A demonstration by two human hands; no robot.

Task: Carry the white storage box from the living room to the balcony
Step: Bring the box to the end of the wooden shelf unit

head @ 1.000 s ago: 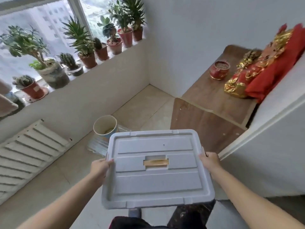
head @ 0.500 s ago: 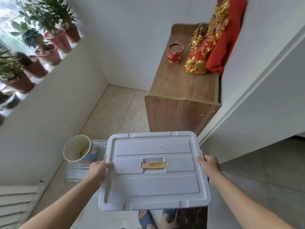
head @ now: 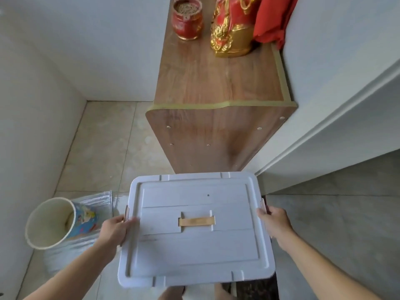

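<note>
A rectangular white plastic storage box [head: 195, 230] with a ribbed lid and a tan strap handle [head: 196, 221] set in the lid's centre is held in the air in front of the person, over a beige tiled floor [head: 112, 148]. The left hand [head: 115, 229] is clamped on the box's left short edge, thumb lying over the lid rim beside a tan side latch [head: 126, 213]; the right hand [head: 275, 224] grips the right short edge the same way, fingers curled under beside the opposite latch. The box's far edge lies just in front of a brown wood-grain cabinet [head: 216, 83] standing against the white wall. On the cabinet's top stand a round red ceramic pot [head: 187, 19], a red and gold figurine [head: 232, 29] and a folded red cloth [head: 272, 20]. To the left of the box, on the floor, a cream paper cup with a blue printed side [head: 56, 221] rests on a silvery ribbed mat [head: 95, 202].
</note>
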